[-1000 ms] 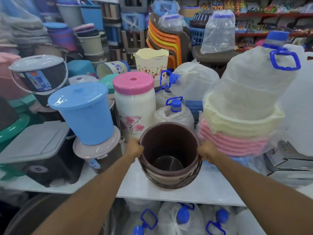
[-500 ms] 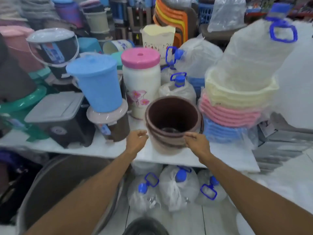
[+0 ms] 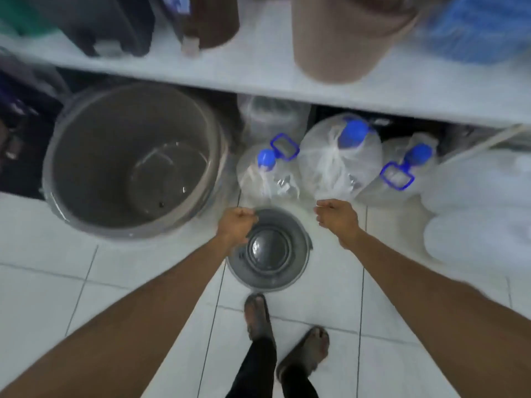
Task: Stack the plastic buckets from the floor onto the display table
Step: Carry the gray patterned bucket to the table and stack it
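Small grey plastic bucket (image 3: 268,249) sits upright on the white tiled floor (image 3: 51,282), round, smooth, glossy inside, just ahead of the person's sandalled feet (image 3: 287,337). Left hand (image 3: 236,225) loosely curled at its left rim; contact unclear through blur. Right hand (image 3: 336,216) loosely curled, apart from the bucket, holding nothing. Big grey tub (image 3: 135,159), round and shiny, stands to the left on the floor. Bagged clear jugs (image 3: 339,159) with blue caps sit under the white surface (image 3: 258,79). On that surface, a smooth tapered brown bucket (image 3: 344,41), motion-blurred.
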Demonstrator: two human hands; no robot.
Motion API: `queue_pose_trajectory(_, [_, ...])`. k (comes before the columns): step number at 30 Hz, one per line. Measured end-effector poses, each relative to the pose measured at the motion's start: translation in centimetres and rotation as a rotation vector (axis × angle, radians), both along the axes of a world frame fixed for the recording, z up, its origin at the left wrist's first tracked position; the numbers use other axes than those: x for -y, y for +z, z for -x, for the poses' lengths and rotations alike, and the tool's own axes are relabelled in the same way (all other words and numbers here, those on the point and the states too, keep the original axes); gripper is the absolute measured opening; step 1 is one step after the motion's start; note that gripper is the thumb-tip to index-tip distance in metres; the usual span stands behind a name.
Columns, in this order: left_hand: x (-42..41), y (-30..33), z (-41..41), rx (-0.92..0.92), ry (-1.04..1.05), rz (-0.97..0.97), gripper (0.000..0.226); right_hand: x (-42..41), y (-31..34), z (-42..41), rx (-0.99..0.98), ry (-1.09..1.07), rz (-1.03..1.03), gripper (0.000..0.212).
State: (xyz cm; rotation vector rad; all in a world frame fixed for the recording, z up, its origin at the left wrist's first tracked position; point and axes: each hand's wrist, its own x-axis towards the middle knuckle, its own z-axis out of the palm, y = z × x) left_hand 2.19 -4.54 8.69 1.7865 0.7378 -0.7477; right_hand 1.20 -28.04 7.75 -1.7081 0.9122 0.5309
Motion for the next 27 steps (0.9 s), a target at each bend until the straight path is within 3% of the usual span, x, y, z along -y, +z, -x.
queue_pose_trajectory(7, [-5.3, -14.1, 3.6, -0.195, 0.061, -0.195, 0.080, -2.7, -14.3, 3.9, -0.271, 0.060, 0.054, 0.077])
queue_pose_trajectory(11, [-7.1, -17.8, 2.6, -0.254, -0.008, -0.140, 0.084, -3.7, -17.9, 3.9, -0.320, 0.059, -0.033, 0.077])
queue_pose_trajectory(15, [-7.6, -18.1, 2.4, -0.309, 0.008, 0.006, 0.060, -3.8, -18.2, 3.8, -0.327, -0.059, -0.128, 0.069])
queue_pose_trajectory(19, [-7.9, -14.9, 2.5, -0.231, 0.048, -0.024, 0.041, -3.7, -14.5, 3.9, -0.294, -0.103, -0.179, 0.056])
queue_pose_trajectory(21, [-8.4, -12.4, 2.5, -0.184, 0.087, -0.063, 0.044, -3.7, -11.5, 3.7, -0.248, -0.117, -0.173, 0.052])
queue_pose_trajectory(23, [-9.0, -8.8, 2.6, -0.105, 0.151, -0.102, 0.049, -3.4, -7.4, 3.4, -0.182, -0.153, -0.162, 0.043])
queue_pose_trajectory(25, [-9.3, -3.8, 2.7, -0.029, 0.200, -0.102, 0.049, -3.0, -1.5, 3.2, -0.108, -0.137, -0.155, 0.015])
queue_pose_trajectory(27, [-9.5, 1.7, 2.9, 0.058, 0.210, -0.094, 0.051, -2.6, 4.8, 3.4, -0.030, -0.112, -0.156, 0.016])
